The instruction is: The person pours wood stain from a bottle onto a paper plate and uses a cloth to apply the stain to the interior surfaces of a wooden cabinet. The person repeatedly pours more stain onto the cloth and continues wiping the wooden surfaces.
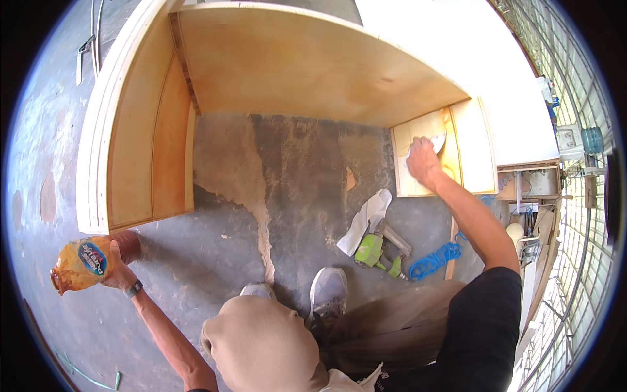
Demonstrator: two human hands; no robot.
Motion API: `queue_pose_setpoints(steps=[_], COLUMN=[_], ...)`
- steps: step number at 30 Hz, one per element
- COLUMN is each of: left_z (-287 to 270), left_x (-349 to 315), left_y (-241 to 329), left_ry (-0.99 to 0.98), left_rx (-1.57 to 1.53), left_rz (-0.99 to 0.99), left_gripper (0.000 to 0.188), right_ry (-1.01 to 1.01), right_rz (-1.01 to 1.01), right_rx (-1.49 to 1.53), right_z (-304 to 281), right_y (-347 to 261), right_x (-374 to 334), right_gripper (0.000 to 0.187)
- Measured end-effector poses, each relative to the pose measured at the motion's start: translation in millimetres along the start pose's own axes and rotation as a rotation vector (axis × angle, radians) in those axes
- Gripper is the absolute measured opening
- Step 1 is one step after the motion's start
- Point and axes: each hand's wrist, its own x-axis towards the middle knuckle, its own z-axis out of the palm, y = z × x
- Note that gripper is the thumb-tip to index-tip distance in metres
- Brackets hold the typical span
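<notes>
My left hand (123, 269) is wrapped round a clear plastic bottle (73, 262) with a blue label, tipped on its side over the floor. Orange-brown liquid coats the bottle's inside and its cut rim. At the right, my right hand (424, 164) grips a white cloth (439, 140), pressed against the inner face of the short end of a pale plywood cabinet frame (281, 62). A wet amber streak (450, 130) shows on the wood beside the cloth. The frame's left end (134, 130) looks evenly tinted orange.
On the grey, patched floor (300, 176) lie a green nail gun (369, 251), a coiled blue air hose (432, 261) and a crumpled white sheet (367, 219). My shoes (328, 291) stand near the nail gun. A wire mesh wall (581, 261) and cluttered shelves (532, 183) line the right side.
</notes>
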Motion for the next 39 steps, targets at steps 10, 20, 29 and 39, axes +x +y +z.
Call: queue_pose_setpoints(steps=[10,20,29,39], left_z=[-3.1,-5.1,-5.8,-3.0], left_x=[2.2,3.2,4.0,0.5], left_y=[-3.9,-5.2,-4.8,2.6], left_ry=[0.022,0.005,0.006,0.045], left_rx=[0.013,0.037,0.033,-0.014], left_rz=[0.018,0.001,0.007,-0.024], left_gripper=[0.074,0.067,0.069,0.071], right_ry=[0.297,0.105,0.278,0.209], right_rz=[0.194,0.158,0.188,0.233], right_rx=[-0.123,0.044,-0.031,-0.042], right_z=[-0.6,-18.3,-25.5,-4.6], right_y=[61.6,48.7,56.7,76.5], right_x=[-10.7,-22.1,-20.8,-7.9], right_gripper=[0.029,0.029,0.029,0.029])
